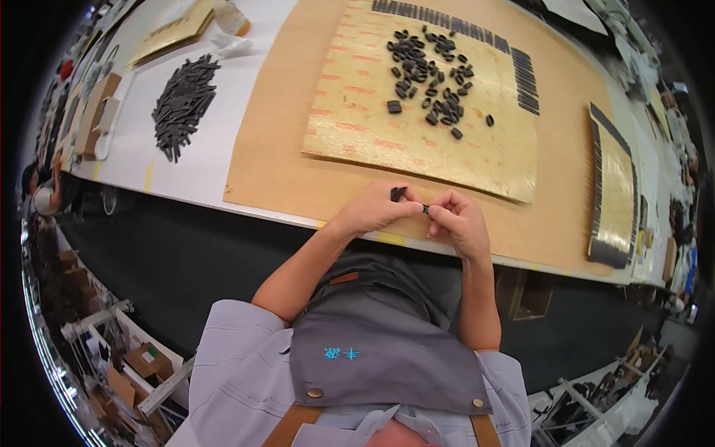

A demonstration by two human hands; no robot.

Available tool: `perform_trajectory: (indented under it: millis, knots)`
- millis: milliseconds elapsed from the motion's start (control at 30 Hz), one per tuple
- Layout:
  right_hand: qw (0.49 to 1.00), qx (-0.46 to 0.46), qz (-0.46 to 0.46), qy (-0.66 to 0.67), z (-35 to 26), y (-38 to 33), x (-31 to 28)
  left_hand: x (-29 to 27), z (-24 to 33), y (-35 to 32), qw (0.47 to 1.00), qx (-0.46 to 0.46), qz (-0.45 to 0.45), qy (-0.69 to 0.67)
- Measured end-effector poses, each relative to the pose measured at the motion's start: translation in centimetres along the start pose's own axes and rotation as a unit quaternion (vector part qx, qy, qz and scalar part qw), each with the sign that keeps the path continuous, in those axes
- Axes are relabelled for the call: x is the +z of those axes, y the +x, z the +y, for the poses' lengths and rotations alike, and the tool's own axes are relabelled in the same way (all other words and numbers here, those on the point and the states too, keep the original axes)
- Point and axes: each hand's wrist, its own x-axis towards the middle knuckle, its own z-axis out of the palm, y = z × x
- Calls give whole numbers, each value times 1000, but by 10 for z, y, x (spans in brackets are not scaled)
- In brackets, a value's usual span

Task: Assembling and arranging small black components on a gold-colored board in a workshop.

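Both my hands meet over the table's front edge, thumbs and fingertips pinched close together. Between them is a small black strip (426,209), mostly hidden by the fingers. My left hand (376,208) is closed on one side of it, and a dark piece (398,194) sticks up beside its index finger. My right hand (460,223) pinches the other side. Beyond them lies a yellowish board (350,141) with red print. Scattered on it are many small black loops (447,108), and short black strips (525,82) line its far and right edges.
A heap of loose black strips (182,108) lies on the white tabletop at the left. Brown sheeting (261,164) covers the middle. At the right stands another yellowish board (614,190) edged with black strips. Cardboard boxes (97,119) sit at the far left, near another person (45,194).
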Motion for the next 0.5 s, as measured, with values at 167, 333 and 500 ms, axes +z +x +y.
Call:
perform_trajectory:
  millis: [167, 333, 500]
  knots:
    - [1000, 15, 12, -1, 4, -9, -8, 6, 0, 4, 999, -28, -30, -15]
    - [1000, 25, -9, 3, 8, -12, -10, 9, -2, 1, 999, -38, -33, -13]
    - [999, 44, -28, -1, 9, -12, -13, 10, -5, 3, 999, -26, -26, 18]
